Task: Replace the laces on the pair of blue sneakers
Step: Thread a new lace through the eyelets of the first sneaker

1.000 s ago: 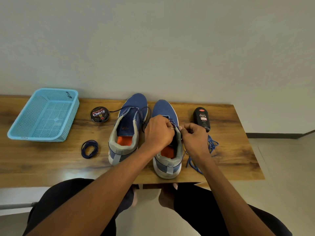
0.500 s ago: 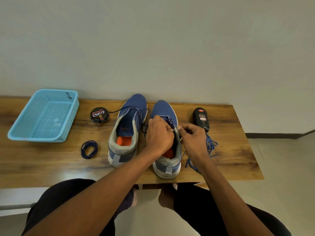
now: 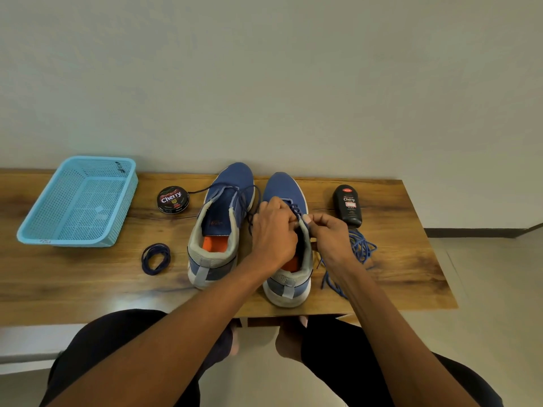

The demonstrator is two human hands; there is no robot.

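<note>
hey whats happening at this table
A person is working a blue lace on the right sneaker. The left hand and right hand both pinch at its eyelet area. Loose blue lace trails on the table beside it. The left sneaker has dark lace hanging loosely, and a coiled dark lace lies nearby.

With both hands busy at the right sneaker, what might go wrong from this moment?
1. The bright blue lace lies in a loose tangle beside the right sneaker; pulling with the right hand may tighten it into a knot.
2. That sneaker's heel sits near the table edge, so a firm tug from the left hand might drag it off.
3. The polish bottle stands close to the tangle; a snagged lace may topple it.
</note>
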